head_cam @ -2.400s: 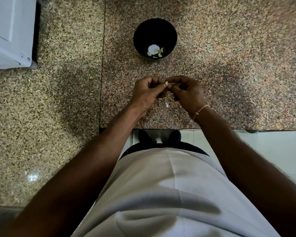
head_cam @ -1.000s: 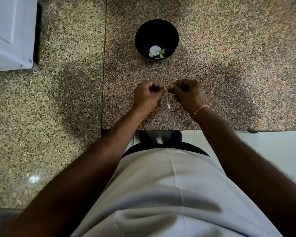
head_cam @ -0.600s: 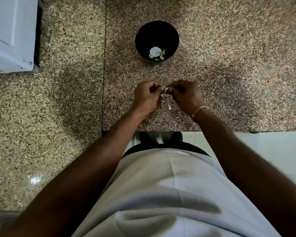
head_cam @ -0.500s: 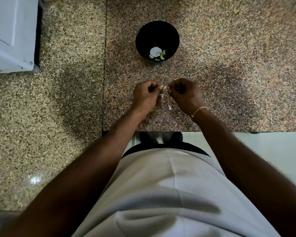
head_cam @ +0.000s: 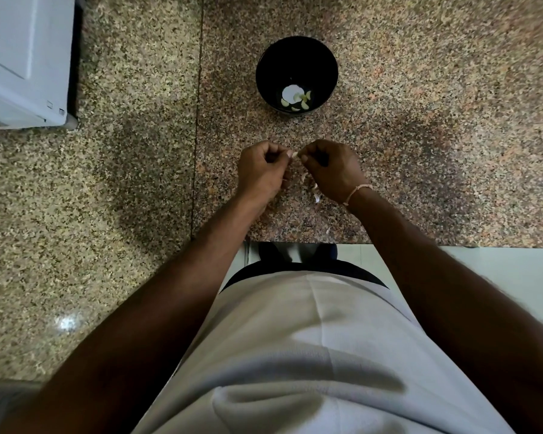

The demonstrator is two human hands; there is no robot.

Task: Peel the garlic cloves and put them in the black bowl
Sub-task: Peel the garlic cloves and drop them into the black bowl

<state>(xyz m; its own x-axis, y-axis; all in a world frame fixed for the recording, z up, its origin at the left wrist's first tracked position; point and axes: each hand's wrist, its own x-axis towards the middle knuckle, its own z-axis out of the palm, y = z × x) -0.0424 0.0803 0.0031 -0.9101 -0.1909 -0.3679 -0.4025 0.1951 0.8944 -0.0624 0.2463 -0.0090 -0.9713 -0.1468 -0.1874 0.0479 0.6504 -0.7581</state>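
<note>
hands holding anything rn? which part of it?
Yes. Both hands pinch one small garlic clove between them: left hand by its left end, right hand at its right end, likely the skin. Fingertips hide most of it.

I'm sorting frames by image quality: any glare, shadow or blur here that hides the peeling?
Head view: a small glare spot on the counter at lower left; soft shadows beside both hands; edges smeared and bent by the wide lens; the garlic clove between left hand and right hand is tiny, detail unclear.
</note>
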